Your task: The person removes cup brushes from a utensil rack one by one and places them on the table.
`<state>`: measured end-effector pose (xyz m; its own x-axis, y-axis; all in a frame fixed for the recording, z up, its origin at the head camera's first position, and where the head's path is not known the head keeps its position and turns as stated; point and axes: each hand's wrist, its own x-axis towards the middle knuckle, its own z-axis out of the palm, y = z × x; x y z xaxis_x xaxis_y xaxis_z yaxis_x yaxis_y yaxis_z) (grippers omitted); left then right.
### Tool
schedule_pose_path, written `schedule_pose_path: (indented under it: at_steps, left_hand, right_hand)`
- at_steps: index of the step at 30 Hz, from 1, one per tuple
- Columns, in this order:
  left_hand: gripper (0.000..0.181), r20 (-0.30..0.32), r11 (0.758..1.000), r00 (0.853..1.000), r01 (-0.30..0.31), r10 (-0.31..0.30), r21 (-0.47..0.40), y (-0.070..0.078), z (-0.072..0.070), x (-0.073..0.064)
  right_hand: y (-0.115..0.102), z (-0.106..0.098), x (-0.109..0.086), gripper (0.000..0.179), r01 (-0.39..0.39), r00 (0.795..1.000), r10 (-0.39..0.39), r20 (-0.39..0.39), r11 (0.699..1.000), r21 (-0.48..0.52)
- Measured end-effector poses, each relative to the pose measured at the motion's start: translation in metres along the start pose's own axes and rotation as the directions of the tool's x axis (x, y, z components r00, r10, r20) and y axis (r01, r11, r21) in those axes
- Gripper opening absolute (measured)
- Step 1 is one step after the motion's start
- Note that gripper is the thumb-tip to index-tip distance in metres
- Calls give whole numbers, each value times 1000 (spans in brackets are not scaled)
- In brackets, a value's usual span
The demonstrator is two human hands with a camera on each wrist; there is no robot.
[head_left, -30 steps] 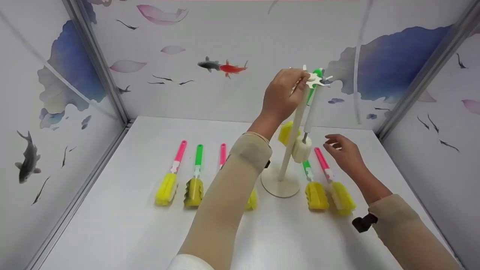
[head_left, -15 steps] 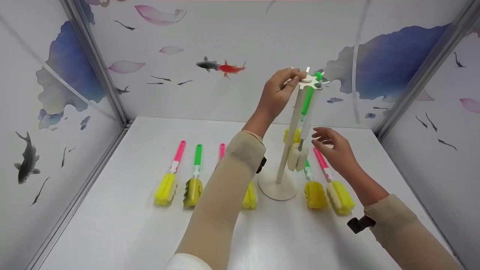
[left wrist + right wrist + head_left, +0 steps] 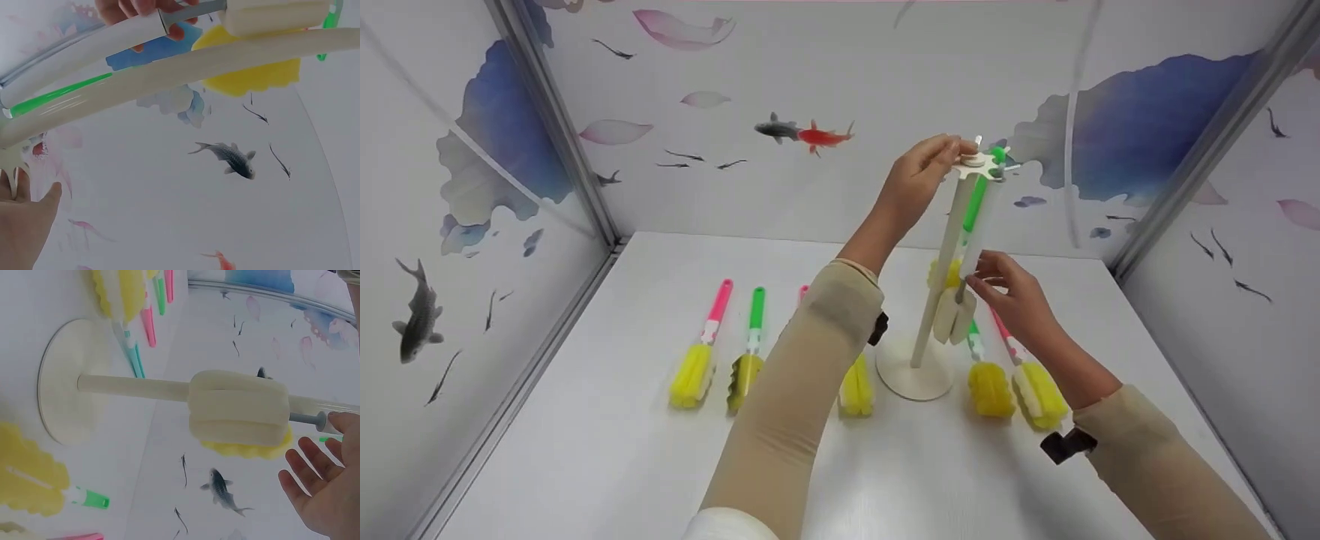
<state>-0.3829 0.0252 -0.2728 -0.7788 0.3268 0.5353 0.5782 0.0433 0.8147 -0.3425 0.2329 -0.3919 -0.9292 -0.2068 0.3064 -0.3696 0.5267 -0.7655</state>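
Observation:
My left hand (image 3: 919,176) holds the hooked top (image 3: 979,166) of a cream-coloured stand, fingertips by its central knob. From the hooks hangs a cup brush with a white handle and a cream sponge head (image 3: 239,408). Behind it hangs another cup brush with a green handle (image 3: 973,204) and a yellow head (image 3: 945,274). In the right wrist view my right hand (image 3: 332,489) has its thumb at the lower end of the white handle, its other fingers loosely spread. The stand's pole (image 3: 135,387) rises from a round base (image 3: 915,379) on the table.
Several cup brushes lie on the white table (image 3: 607,450). To the left are a pink-handled one (image 3: 692,375) and a green-handled one (image 3: 757,315); to the right, a green one (image 3: 991,390) and a pink one (image 3: 1041,396). Printed panels (image 3: 840,75) enclose the table.
The right hand has moved left to the white handle. The hanging brushes have shifted round the pole, so more of the green handle shows. The left hand stays at the stand's top.

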Motion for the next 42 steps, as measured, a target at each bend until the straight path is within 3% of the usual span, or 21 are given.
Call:
schedule_pose_path:
  at_steps: [3,7,9,11,14,18,21,23,24,27,36,42]
  left_hand:
    - [33,17,1000,1000,15,-15,11,4,1,-1]
    - [29,-35,994,999,11,-8,109,8,4,-2]
    - [28,-73,981,997,-5,19,196,11,6,-2]
    - [28,-106,946,992,-29,66,322,13,8,-3]
    - [30,-116,847,981,-71,154,527,16,11,-6]
    - [34,-51,650,957,-153,284,745,16,16,-10]
    - [34,-2,512,920,-216,391,832,13,20,-11]
    - [32,16,452,895,-240,446,859,10,22,-11]
    - [31,21,434,885,-249,466,866,9,23,-11]
    - [29,14,423,868,-256,496,869,5,24,-10]
    - [27,-44,410,866,-190,498,892,-1,30,-9]
    - [27,-65,442,873,-179,484,879,-2,33,-9]
  right_hand:
    - [1,3,-1,45,-14,1000,14,12,999,30]
    - [1,6,-1,44,-32,999,29,42,998,59]
    - [1,6,-1,43,-34,998,32,48,998,59]
    - [1,6,-1,44,-37,998,34,49,998,56]
    - [2,7,0,45,-34,998,32,50,998,49]
    - [3,7,1,45,-37,998,35,51,998,44]
    - [4,7,0,45,-40,998,38,50,998,41]
    - [4,7,-1,45,-37,998,35,49,998,45]
    - [4,7,-1,45,-33,998,30,48,998,46]
    - [4,8,-1,43,-5,999,2,48,999,52]
    - [4,7,-3,42,5,1000,-6,29,998,57]
    - [2,1,-6,47,-49,999,47,25,997,65]
